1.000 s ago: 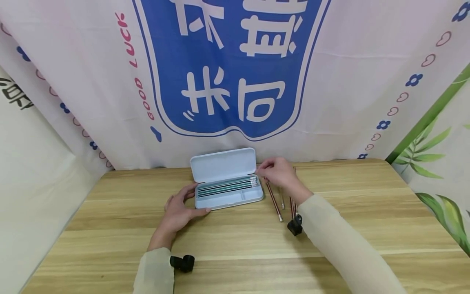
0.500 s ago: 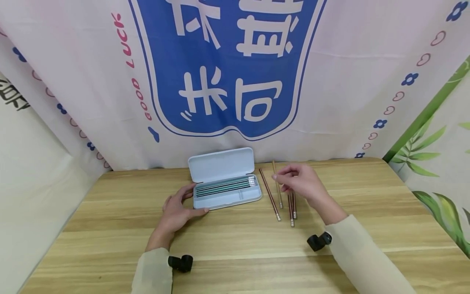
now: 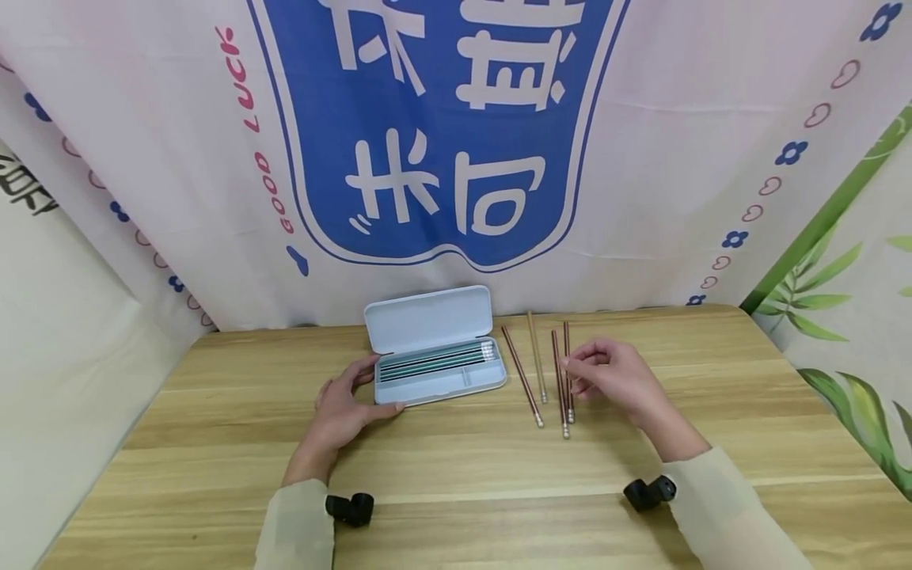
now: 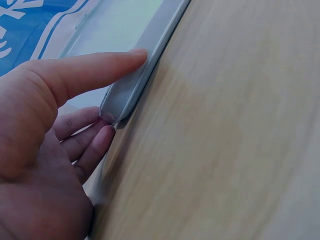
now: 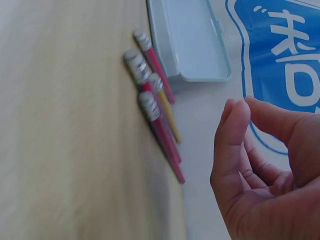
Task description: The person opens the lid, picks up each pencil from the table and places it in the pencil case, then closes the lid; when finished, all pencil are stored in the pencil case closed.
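Note:
An open light-blue pencil case [image 3: 420,388] holds several green-and-black striped pencils [image 3: 431,364]. My left hand [image 3: 343,413] grips its left end; in the left wrist view the thumb [image 4: 100,72] lies over the front rim and fingertips meet the corner. To the right of the case lie a dark red pencil [image 3: 522,374], a yellow pencil [image 3: 537,356] and two more red pencils [image 3: 559,376] close together. My right hand [image 3: 623,384] is just right of that pair, fingers bent. The right wrist view shows its thumb and index tips together with nothing between them [image 5: 245,102].
The case lid [image 3: 427,321] stands raised near a printed white-and-blue cloth [image 3: 641,198] hanging behind the wooden table [image 3: 456,491]. Small black devices [image 3: 351,510] are worn at both wrists. A leaf-patterned cloth [image 3: 855,317] hangs on the right.
My right hand has moved right and toward me, from beside the case's right end past the loose pencils, uncovering them. My left hand has kept its place on the case.

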Available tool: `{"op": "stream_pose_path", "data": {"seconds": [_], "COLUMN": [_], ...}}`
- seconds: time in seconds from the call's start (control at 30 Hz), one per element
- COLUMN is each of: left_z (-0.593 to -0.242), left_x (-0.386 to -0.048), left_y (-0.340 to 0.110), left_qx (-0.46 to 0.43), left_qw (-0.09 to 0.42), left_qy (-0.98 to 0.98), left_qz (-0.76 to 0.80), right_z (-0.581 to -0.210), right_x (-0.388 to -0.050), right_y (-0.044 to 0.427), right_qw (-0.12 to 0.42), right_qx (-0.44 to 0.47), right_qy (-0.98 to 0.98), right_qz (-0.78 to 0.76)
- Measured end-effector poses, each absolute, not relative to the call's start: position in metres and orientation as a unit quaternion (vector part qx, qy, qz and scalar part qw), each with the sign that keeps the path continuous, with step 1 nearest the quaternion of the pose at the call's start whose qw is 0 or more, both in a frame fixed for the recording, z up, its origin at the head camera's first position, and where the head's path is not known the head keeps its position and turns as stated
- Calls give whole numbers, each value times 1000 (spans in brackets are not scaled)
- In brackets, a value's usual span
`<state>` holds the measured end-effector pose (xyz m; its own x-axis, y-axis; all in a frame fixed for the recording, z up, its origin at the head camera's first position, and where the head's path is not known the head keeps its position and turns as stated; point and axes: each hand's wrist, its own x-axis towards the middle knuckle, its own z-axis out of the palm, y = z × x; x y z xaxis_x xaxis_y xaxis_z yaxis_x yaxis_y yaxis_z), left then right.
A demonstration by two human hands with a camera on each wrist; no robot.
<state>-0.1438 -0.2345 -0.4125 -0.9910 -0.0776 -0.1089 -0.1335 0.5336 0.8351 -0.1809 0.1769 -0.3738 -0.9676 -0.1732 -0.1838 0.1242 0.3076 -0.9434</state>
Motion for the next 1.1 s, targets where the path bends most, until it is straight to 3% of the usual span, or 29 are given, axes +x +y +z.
{"op": "stream_pose_path", "data": {"seconds": [0.57,1.1], "left_z": [-411,-413], "left_x": [-144,-146], "left_y": [-235,-236], "left_qx": [-60,-56], "left_qw": [33,33], "left_qy": [877,876], "left_qz": [475,478], "right_z": [-396,-391], "right_x": [-177,-169], "right_y": [198,191], "right_qw": [209,159], "right_qx": [-11,-20], "right_qy": [790,887], "right_qz": [-577,-433]}}
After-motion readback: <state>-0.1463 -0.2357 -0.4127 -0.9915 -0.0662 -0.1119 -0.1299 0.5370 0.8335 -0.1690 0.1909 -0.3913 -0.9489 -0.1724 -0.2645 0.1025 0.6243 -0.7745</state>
